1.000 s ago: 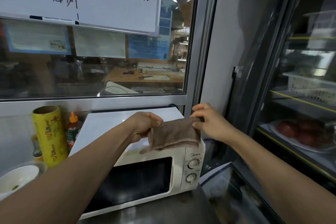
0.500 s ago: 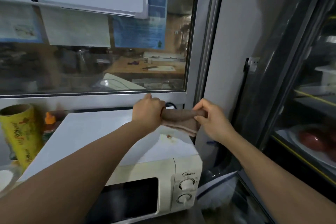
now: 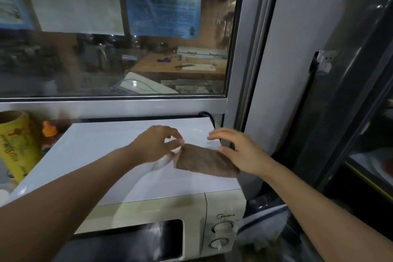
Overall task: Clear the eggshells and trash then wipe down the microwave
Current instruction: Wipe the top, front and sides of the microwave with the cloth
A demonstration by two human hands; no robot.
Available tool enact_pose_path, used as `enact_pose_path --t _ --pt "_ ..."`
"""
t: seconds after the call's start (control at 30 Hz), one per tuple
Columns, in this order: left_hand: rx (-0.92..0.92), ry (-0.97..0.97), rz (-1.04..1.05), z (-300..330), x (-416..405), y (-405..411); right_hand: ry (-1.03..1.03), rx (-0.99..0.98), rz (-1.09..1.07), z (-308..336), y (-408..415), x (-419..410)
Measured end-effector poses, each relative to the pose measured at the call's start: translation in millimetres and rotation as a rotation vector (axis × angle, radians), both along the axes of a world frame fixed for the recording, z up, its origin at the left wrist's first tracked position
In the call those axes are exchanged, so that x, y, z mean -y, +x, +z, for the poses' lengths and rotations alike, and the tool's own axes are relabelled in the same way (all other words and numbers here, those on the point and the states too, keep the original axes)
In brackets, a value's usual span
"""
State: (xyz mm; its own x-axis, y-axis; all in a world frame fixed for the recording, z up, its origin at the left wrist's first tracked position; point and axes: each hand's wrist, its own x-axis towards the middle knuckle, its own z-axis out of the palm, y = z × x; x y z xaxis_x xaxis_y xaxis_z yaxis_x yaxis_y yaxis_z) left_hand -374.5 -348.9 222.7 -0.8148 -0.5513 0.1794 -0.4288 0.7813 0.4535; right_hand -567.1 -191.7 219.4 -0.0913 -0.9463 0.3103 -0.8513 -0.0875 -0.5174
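A folded brown cloth [image 3: 204, 160] lies flat on the white top of the cream microwave [image 3: 110, 151], near its right rear corner. My left hand [image 3: 157, 144] is at the cloth's left corner, thumb and fingertip pinching it. My right hand [image 3: 240, 151] hovers over the cloth's right end with fingers spread, its thumb and palm edge touching the fabric. The microwave door [image 3: 127, 240] is closed; two knobs [image 3: 222, 234] sit on the front right. No eggshells or trash are visible.
A yellow roll of wrap [image 3: 17, 144] and an orange-capped bottle [image 3: 50, 130] stand left of the microwave. A glass window [image 3: 119, 59] is behind it, a grey wall and a dark display fridge [image 3: 365, 134] to the right. A power cord [image 3: 209, 117] runs behind the right rear corner.
The cloth, held stretched in the air between both hands, now lies on the microwave top. My right hand has let go and spread its fingers. The view has moved closer and downward.
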Motion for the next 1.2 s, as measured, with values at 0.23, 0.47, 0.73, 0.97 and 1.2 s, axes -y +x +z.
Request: enact_pose_path --t 0.23,0.47,0.73,0.97,1.2 --pt "0.221 -0.137 0.224 -21.5 36.4 14.3 0.277 -0.287 0.301 -29.6 0.3 19.7" --pt "0.295 -0.165 0.370 -36.1 82.5 13.3 0.168 -0.242 0.112 -43.5 -34.5 66.3" --pt "0.274 -0.127 0.406 -51.0 98.8 13.2 0.176 -0.196 -0.183 -46.4 -69.2 156.9" --pt "0.282 -0.103 0.412 -50.5 105.2 13.0 0.137 -0.288 -0.143 -47.6 -61.2 181.6" --pt "0.293 -0.040 0.439 -44.9 97.5 9.4 0.147 -0.362 0.121 -40.2 -37.1 156.7"
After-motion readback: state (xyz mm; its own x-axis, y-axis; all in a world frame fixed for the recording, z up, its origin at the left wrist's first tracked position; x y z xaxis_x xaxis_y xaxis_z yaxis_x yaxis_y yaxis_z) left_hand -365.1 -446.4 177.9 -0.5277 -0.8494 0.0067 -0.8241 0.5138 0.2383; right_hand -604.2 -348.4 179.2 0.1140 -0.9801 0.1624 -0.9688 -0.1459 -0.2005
